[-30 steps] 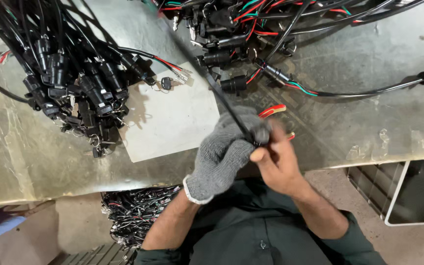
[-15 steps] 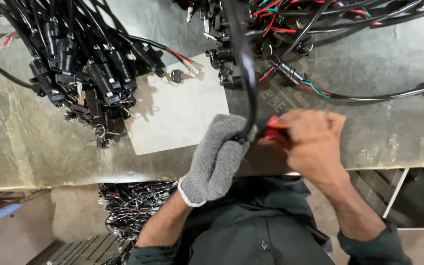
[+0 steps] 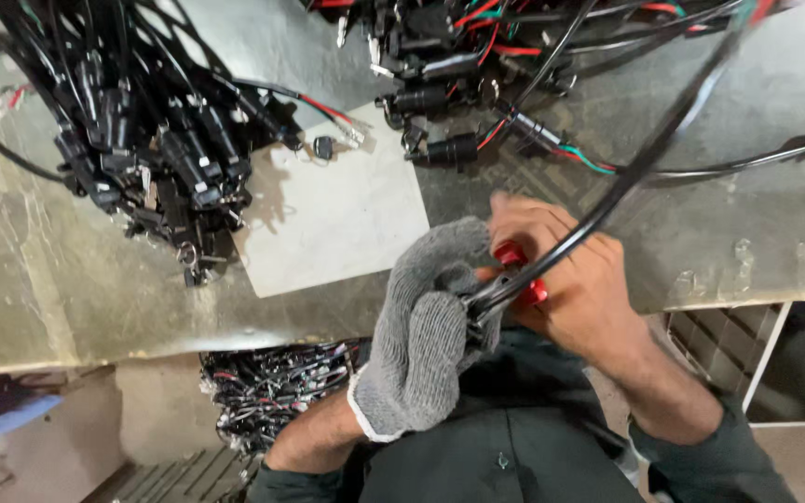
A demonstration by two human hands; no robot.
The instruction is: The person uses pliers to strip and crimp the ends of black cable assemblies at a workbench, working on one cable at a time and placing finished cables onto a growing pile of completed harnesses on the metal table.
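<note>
Head view, low centre of the frame: the left hand (image 3: 421, 335), wearing a grey knit glove, is closing into a fist around the near end of a black cable (image 3: 607, 191). The right hand (image 3: 570, 279), bare, is sitting just right of it, touching the glove, its fingers curling round a red-handled tool (image 3: 522, 270); only parts of the red handles are showing between the fingers, so the tool's working end cannot be made out. From the gloved fist the black cable is rising diagonally toward the upper right corner, blurred along its far length.

Below the table edge, lower left of centre, a heap of wire harnesses (image 3: 277, 387) is lying on a lower level.

Beyond the hands, a pale sheet (image 3: 347, 219) is lying flat on the worn metal table (image 3: 48, 279). In the upper left a large bundle of black connectors and leads (image 3: 132, 140) is resting on the table, overlapping the sheet's left edge. Along the top centre, another pile of black plugs with red and green wires (image 3: 477, 65) is lying, well apart from the hands.
</note>
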